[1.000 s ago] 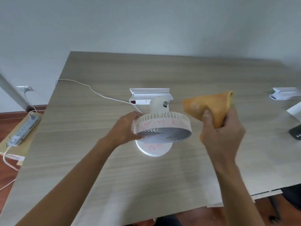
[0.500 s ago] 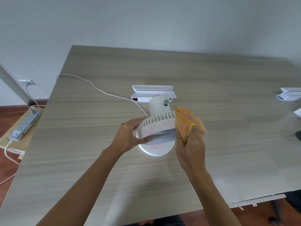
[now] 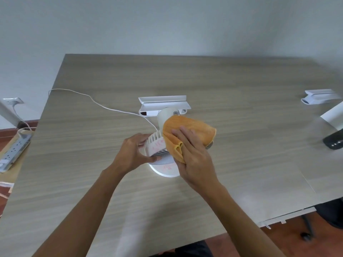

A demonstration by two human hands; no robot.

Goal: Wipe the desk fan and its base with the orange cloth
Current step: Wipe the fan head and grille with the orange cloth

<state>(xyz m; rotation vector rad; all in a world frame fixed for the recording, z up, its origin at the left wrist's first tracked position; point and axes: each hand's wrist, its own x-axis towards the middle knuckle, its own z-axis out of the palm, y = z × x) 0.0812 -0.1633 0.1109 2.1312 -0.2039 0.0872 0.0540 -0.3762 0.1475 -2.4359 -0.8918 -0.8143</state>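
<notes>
My right hand (image 3: 194, 156) now presses the cloth (image 3: 189, 134) flat over the top and right side of the fan (image 3: 157, 145), fingers spread on the fabric w/ the thumb side pinching a fold at its lower edge. A sec ago that hand was up in the air, well clear of the fan; half a sec ago it had only reached the right rim. So the wipe stroke has gone from approach to full contact (good, I'd say the head is actually being cleaned now). My left hand (image 3: 133, 154) grips the fan's left rim, fingers curled round the grille, same as before, steadying it.

The fan sits mid-surface (image 3: 92, 182) on its round base (image 3: 165, 168), head tilted down toward me. Pinkish smudges show on the rim and base, so I judge neither is finished; the base looks untouched.

Further out: the cord (image 3: 104, 106) runs left off the edge, a white tray (image 3: 163, 102) just behind the fan, a power strip (image 3: 14, 151) down at far left.
</notes>
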